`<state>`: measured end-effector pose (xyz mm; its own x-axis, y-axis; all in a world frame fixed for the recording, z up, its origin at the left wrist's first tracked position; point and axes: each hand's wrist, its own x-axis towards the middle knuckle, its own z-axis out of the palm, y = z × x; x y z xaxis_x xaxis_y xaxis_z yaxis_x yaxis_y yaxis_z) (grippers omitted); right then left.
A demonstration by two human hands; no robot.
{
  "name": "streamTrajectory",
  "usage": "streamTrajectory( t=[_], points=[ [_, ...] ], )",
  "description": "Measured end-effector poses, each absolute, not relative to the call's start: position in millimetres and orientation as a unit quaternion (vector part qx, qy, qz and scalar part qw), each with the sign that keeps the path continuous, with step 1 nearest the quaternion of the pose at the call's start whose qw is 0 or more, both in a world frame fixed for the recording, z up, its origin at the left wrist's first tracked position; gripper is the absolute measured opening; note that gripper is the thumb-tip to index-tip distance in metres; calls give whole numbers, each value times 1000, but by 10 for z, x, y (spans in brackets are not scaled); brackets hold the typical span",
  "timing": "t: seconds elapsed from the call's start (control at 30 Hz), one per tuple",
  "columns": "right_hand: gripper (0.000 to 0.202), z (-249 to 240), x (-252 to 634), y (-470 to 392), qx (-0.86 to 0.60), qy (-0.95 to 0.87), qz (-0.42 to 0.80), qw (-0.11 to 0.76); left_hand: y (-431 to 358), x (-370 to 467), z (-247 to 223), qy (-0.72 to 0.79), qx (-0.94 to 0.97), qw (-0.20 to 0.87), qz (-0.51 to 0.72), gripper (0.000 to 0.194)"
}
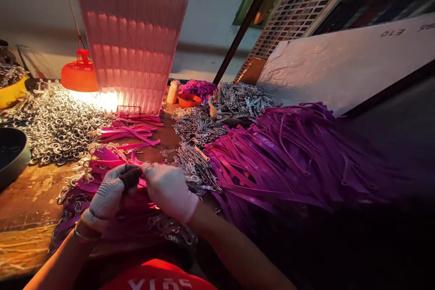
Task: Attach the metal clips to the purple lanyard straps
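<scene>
left hand (pixel 110 195) and right hand (pixel 169 190), both gloved, meet over the bench (pixel 36 190), fingers pinched together on one magenta strap (pixel 134 158); exact contact beneath the fingertips is hidden. the strap runs between the hands, above a bundle of straps (pixel 142 210). step in hand, as judged: close finger work on the strap; any fitting there cannot be discerned. the next move appears to call for a steady left hold and fine right-finger control. a heap of metal clasps (pixel 64 122) lies left.
</scene>
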<state>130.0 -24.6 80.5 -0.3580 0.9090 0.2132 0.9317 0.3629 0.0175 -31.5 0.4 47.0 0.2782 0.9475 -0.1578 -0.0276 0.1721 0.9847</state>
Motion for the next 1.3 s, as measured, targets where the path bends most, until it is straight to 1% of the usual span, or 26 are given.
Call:
streamTrajectory(
  t=[0.1,0.17,0.23,0.33,0.37,0.4,0.47,0.53,0.6,0.67,0.73,0.8,0.87,1.07,1.17,1.23,1.3],
  points=[
    [29,775,1302,-248,-566,-818,-55,90,24,-291,440,445,464,659,389,29],
    [29,746,1303,-237,-573,-813,-39,94,21,-281,433,450,484,642,390,30],
    [29,711,1306,-220,-576,-812,-35,83,8,-280,434,476,564,555,384,28],
    [30,645,1318,-180,-575,-814,-38,74,6,-293,419,500,698,361,364,24],
    [30,623,1324,-166,-578,-811,-35,82,18,-301,401,497,727,315,354,23],
    [30,605,1331,-155,-584,-806,-30,95,36,-311,376,489,747,293,342,23],
    [30,588,1342,-149,-598,-791,-13,124,82,-337,308,469,760,321,315,23],
    [28,601,1352,-166,-600,-787,9,144,122,-361,240,457,735,397,306,24],
    [29,634,1359,-192,-590,-794,33,141,130,-367,201,457,693,459,315,25],
    [34,664,1365,-208,-589,-799,49,113,100,-348,207,465,662,490,324,28],
    [34,671,1370,-205,-597,-797,49,75,50,-314,248,473,649,500,325,30],
    [28,648,1379,-192,-597,-801,35,44,6,-286,292,478,644,495,334,31],
    [24,601,1393,-182,-578,-815,20,33,-18,-277,308,479,646,488,339,29],
    [27,471,1435,-179,-496,-868,-14,2,19,-260,254,475,646,503,323,18],
    [25,479,1474,-142,-462,-886,-30,11,129,-267,388,451,681,488,307,15],
    [26,515,1534,-101,-458,-887,-42,39,258,-359,572,426,703,493,286,20],
    [34,555,1626,-64,-488,-868,-56,69,421,-554,783,437,667,528,291,28]
  ],
)
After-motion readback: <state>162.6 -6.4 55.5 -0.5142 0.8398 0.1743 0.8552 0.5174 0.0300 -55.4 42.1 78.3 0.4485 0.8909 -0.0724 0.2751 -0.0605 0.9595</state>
